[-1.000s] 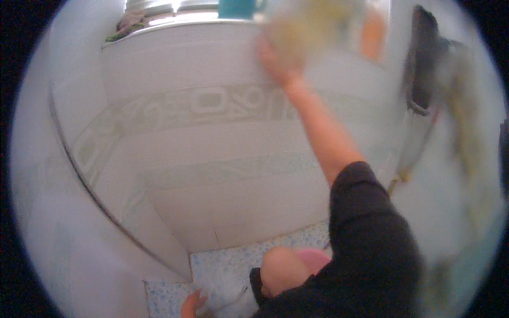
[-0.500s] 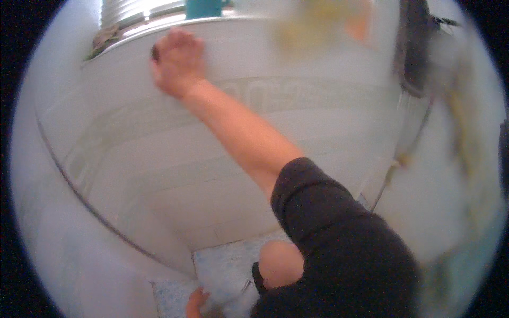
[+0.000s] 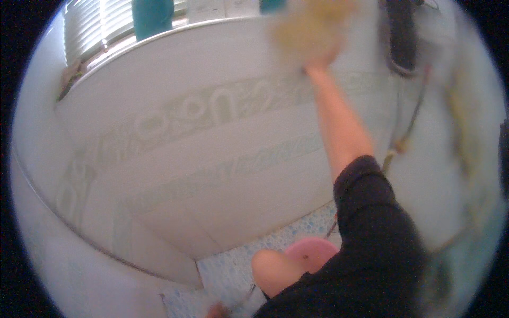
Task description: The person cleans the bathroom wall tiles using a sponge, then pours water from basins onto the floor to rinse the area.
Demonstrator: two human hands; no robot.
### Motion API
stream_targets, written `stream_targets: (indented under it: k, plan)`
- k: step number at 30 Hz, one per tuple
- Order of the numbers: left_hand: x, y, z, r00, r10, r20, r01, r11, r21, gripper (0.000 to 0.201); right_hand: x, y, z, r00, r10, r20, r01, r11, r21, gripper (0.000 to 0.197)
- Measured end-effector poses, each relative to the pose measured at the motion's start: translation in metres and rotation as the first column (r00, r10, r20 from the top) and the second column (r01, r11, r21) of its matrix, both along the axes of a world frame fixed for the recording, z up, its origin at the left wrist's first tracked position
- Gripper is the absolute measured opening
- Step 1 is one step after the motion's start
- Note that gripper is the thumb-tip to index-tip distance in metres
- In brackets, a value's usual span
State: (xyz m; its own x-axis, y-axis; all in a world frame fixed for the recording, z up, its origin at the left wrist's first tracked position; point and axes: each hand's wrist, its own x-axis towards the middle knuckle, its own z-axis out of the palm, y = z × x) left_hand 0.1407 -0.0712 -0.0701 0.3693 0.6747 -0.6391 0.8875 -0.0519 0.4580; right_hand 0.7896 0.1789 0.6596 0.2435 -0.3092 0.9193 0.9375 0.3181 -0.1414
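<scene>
White tiled wall above and below the patterned band, our right hand above the band too
Yellow blur half-covers it, our left hand is fuzzy, way below the band, and we can't tell either grip.

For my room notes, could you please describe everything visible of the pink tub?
The pink tub has a rounded rim and looks plastic. It seems upright on the blue-patterned floor, partly hidden by a knee and the dark sleeve. A small dark speck shows inside. The left hand and right hand are apart from it.
</scene>
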Motion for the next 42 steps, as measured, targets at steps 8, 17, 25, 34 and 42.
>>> stream_targets:
  k: [8, 17, 25, 34, 42]
  plan:
    - [0.137, 0.031, 0.1, 0.969, 0.244, 0.046, -0.244, 0.97, 0.006, 0.06, -0.169, 0.043, -0.016, 0.94, 0.063, 0.334, -0.046, 0.997, -0.059, 0.037]
    - [0.076, 0.053, 0.093, 0.987, 0.155, -0.048, -0.143, 0.973, 0.183, 0.06, 0.084, 0.046, -0.011, 0.966, -0.213, 0.149, 0.194, 0.972, 0.131, 0.032]
    - [0.046, 0.048, 0.058, 0.974, 0.218, -0.065, -0.227, 0.954, -0.198, 0.062, 0.076, 0.024, -0.013, 0.99, -0.14, -0.012, 0.14, 0.989, -0.051, 0.029]
    - [0.131, 0.11, 0.12, 0.951, 0.281, 0.13, -0.303, 0.931, 0.205, 0.048, 0.109, 0.003, -0.011, 0.949, -0.208, 0.237, 0.245, 0.959, -0.139, 0.035]
    - [0.116, 0.04, 0.11, 0.942, 0.332, 0.038, -0.315, 0.92, -0.235, 0.048, 0.146, -0.025, -0.012, 0.904, -0.398, -0.154, 0.359, 0.905, -0.23, 0.04]
